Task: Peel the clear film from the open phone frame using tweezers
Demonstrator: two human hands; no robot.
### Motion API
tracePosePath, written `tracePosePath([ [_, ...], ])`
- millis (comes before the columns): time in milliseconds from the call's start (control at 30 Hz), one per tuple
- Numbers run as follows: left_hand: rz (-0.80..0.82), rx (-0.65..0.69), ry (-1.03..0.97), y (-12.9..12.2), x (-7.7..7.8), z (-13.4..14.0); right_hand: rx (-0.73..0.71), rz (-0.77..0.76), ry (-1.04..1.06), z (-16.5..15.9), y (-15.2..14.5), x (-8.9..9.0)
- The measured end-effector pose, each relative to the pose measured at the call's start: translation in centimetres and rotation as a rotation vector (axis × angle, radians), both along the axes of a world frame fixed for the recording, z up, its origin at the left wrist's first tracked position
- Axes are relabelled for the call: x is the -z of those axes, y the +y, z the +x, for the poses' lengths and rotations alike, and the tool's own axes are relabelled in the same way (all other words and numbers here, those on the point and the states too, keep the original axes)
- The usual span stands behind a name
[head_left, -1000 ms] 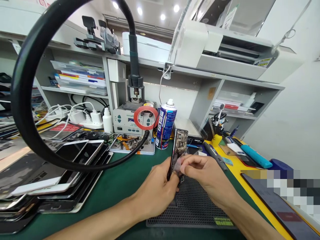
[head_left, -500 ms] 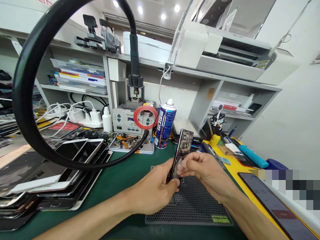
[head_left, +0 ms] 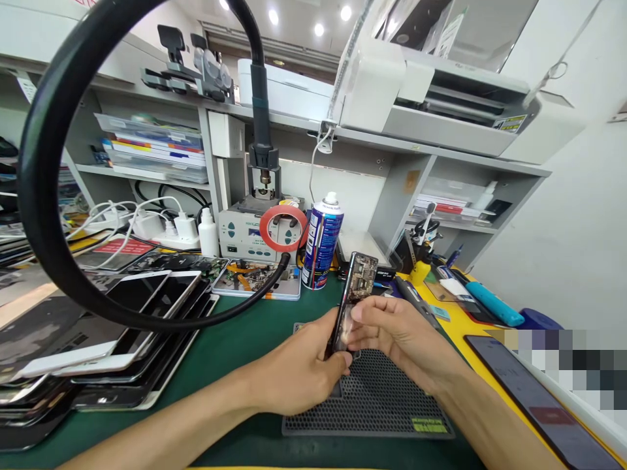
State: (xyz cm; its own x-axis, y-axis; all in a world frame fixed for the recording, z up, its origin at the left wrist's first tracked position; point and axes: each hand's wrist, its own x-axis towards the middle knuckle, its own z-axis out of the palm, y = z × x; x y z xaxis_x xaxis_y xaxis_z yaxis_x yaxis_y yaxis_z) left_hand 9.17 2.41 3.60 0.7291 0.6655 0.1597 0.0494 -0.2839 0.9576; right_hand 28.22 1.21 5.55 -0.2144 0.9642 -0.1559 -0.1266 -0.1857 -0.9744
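Observation:
An opened phone (head_left: 359,277) with its circuit board bare stands on edge, tilted up, above a black honeycomb mat (head_left: 377,405). My left hand (head_left: 298,369) grips its lower left edge. My right hand (head_left: 396,336) holds its lower right side, thumb and fingers pinched against the inside of the phone. The lower end of the phone is hidden between my hands.
A thick black hose (head_left: 44,176) loops over the left of the green bench. Stacked phones and screens (head_left: 102,339) lie at the left. A blue spray can (head_left: 323,241), a rework station (head_left: 249,232), red tape ring (head_left: 281,228), tools (head_left: 416,300) and a dark phone (head_left: 533,398) surround the mat.
The phone has tilted a little to the right and my hands have shifted slightly with it; my grip on it stays the same.

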Motion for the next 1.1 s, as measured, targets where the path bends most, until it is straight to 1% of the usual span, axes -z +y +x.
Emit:
tracePosePath([
  [100, -0.104, 0.009, -0.113, 0.3, 0.5, 0.4, 0.008, 0.003, 0.067, -0.2, -0.4, -0.4],
  [233, -0.202, -0.013, -0.17, 0.5, 1.1, 0.6, 0.006, 0.022, 0.131, -0.3, -0.9, -1.1],
  [333, -0.251, 0.004, -0.199, 0.5, 1.1, 0.6, -0.035, 0.034, 0.129, -0.1, -1.2, -1.4],
  [433, -0.308, 0.013, -0.217, 0.5, 0.8, 0.8, -0.093, 0.051, 0.13, 0.3, -1.3, -1.4],
  [500, -0.378, 0.021, -0.237, 0.4, 0.4, 0.8, -0.126, 0.066, 0.133, 0.5, -1.4, -1.5],
  [600, -0.542, 0.032, -0.266, 0.4, -0.3, 0.7, -0.174, 0.097, 0.141, 0.8, -1.6, -1.8],
  [667, -0.641, 0.04, -0.278, 0.4, -0.8, 0.4, -0.173, 0.13, 0.126, 1.2, -1.7, -2.1],
  [700, -0.679, 0.047, -0.281, 0.5, -0.9, 0.3, -0.136, 0.161, 0.096, 1.4, -1.7, -2.3],
  [733, -0.712, 0.051, -0.285, 0.6, -1.1, 0.1, -0.065, 0.21, 0.043, 1.7, -1.6, -2.4],
  [833, -0.761, 0.041, -0.308, 0.9, -1.2, -0.3, 0.284, 0.426, -0.209, 2.6, -1.2, -2.2],
  [867, -0.767, 0.037, -0.312, 1.0, -1.1, -0.5, 0.37, 0.48, -0.281, 2.8, -0.9, -2.0],
  [900, -0.767, 0.036, -0.315, 1.1, -1.1, -0.6, 0.418, 0.508, -0.332, 3.0, -0.7, -1.8],
  [1033, -0.764, 0.069, -0.328, 1.3, -0.9, -0.8, 0.474, 0.512, -0.477, 3.7, 0.5, -1.5],
  [1100, -0.762, 0.032, -0.347, 1.3, -0.9, -0.9, 0.556, 0.521, -0.566, 4.8, 1.1, -1.8],
])
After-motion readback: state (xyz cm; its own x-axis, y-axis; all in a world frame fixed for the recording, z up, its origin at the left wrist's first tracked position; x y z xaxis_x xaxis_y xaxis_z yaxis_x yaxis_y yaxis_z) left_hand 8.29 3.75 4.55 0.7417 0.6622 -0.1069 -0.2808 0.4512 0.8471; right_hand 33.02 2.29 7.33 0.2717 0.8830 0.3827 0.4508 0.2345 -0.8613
